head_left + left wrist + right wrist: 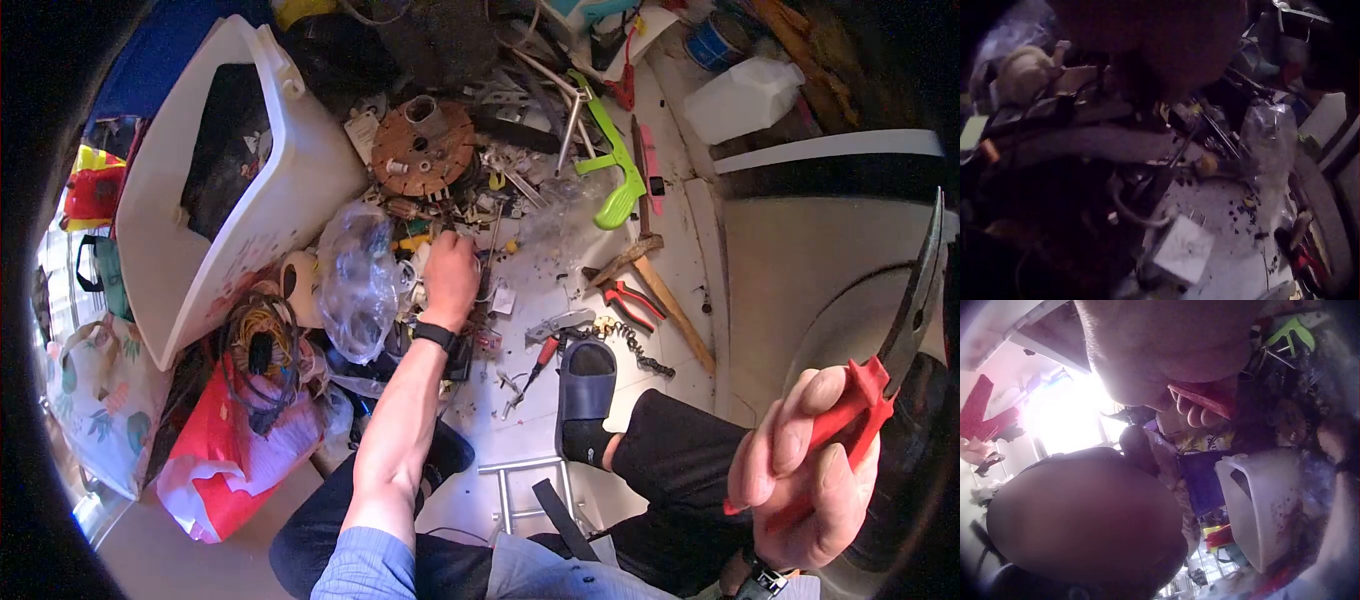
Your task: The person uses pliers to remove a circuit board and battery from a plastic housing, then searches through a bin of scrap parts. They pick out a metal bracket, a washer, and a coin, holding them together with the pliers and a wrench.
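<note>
In the head view the right hand (815, 475) is raised at the right, fingers curled round the red handles of long-nosed pliers (912, 300), whose tips point up. In the right wrist view a red handle (1207, 399) shows beside the curled fingers (1194, 415). The left hand (452, 275) reaches down into the pile of small parts, beside a clear plastic bag (357, 285); its fingertips are hidden, so any hold is unclear. Dark and close, the left hand (1154, 44) fills the top of the left wrist view, above a white square piece (1185, 249).
A white plastic shell (150, 220) stands at the left. Right of the pile lie a green plastic piece (622, 180), a hammer (675, 310) and red-black pliers (632, 303). A rusty disc (440, 160) lies behind the left hand; a sandalled foot (588, 380) is in front.
</note>
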Demonstrator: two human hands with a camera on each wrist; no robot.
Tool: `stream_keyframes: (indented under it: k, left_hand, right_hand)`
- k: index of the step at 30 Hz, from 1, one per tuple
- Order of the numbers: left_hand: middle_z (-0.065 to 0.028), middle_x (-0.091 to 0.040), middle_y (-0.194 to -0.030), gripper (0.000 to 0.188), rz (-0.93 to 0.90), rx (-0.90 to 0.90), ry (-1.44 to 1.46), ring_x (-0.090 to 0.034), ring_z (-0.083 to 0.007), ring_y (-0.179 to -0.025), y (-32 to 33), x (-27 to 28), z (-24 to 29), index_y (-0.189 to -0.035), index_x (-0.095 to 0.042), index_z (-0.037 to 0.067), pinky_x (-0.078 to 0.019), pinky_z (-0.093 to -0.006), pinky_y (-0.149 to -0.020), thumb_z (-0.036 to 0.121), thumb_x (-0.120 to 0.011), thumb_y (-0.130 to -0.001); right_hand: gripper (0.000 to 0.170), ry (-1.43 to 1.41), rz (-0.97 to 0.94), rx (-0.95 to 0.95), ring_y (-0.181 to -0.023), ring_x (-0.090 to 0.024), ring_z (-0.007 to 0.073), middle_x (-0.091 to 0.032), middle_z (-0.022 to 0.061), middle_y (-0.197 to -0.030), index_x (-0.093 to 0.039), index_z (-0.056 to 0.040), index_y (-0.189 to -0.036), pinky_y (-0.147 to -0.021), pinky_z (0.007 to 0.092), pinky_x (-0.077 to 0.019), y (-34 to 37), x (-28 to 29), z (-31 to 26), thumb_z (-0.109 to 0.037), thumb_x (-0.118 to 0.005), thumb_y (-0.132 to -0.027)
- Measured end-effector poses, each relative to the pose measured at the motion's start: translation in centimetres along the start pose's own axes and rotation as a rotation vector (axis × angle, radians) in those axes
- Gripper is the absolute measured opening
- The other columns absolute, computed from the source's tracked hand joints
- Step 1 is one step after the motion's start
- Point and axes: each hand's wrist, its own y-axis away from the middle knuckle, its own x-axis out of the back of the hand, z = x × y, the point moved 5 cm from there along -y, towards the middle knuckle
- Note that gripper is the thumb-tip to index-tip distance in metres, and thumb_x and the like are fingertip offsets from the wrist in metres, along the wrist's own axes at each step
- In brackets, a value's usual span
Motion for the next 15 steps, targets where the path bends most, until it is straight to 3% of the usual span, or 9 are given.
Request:
stream_keyframes:
  k: [1, 2, 5, 8, 15]
  left_hand:
    - [-0.018, -0.066, -0.094, 0.012, -0.118, 0.033, -0.139, -0.065, -0.0373, -0.09, -0.8, -0.6, -0.5, -0.086, -0.07, 0.003, -0.0532, -0.0482, -0.076, 0.007, -0.058, -0.084]
    - [-0.018, -0.066, -0.094, 0.012, -0.119, 0.031, -0.139, -0.065, -0.0373, -0.09, -1.5, -0.7, -0.6, -0.086, -0.07, 0.003, -0.0532, -0.0482, -0.076, 0.007, -0.058, -0.084]
    - [-0.0206, -0.073, -0.086, 0.017, -0.237, 0.062, -0.241, -0.072, -0.0399, -0.082, -3.1, -2.4, -1.5, -0.085, -0.077, 0.007, -0.0578, -0.0493, -0.07, 0.012, -0.06, -0.084]
    - [-0.0207, -0.074, -0.088, 0.018, -0.277, 0.177, -0.231, -0.073, -0.04, -0.083, -3.9, -2.0, -1.3, -0.087, -0.077, 0.006, -0.0586, -0.049, -0.069, 0.013, -0.06, -0.085]
    - [-0.0257, -0.072, -0.086, 0.018, -0.273, 0.224, -0.251, -0.072, -0.0433, -0.084, -4.6, -2.7, -2.1, -0.086, -0.075, 0.004, -0.0584, -0.0524, -0.073, 0.011, -0.059, -0.085]
  right_hand:
    - [0.048, 0.009, 0.044, 0.041, -0.058, -0.059, 0.0173, -0.056, 0.01, -0.09, -0.044, 0.0062, -0.133, -0.043, 0.0277, -0.0489, 0.2, 0.3, 0.2, -0.022, -0.062, -0.099]
    - [0.048, 0.017, 0.087, 0.082, -0.058, -0.059, 0.0173, -0.056, 0.0102, -0.09, -0.044, 0.0061, -0.132, -0.043, 0.028, -0.0493, 0.3, 0.5, 0.2, -0.022, -0.062, -0.098]
    - [0.047, 0.008, 0.115, 0.014, -0.058, -0.059, 0.0176, -0.056, 0.0105, -0.089, -0.044, 0.0057, -0.131, -0.044, 0.0283, -0.0504, -0.2, -0.2, -0.5, -0.021, -0.063, -0.098]
    - [0.045, -0.001, 0.103, 0.004, -0.057, -0.059, 0.0179, -0.056, 0.011, -0.09, -0.045, 0.0063, -0.129, -0.043, 0.0286, -0.0508, -0.3, 0.3, -0.7, -0.021, -0.063, -0.098]
    - [0.043, -0.011, 0.109, 0.024, -0.053, -0.057, 0.0181, -0.055, 0.0111, -0.086, -0.045, 0.0072, -0.125, -0.04, 0.0292, -0.0493, -0.2, 1.4, -0.6, -0.022, -0.064, -0.098]
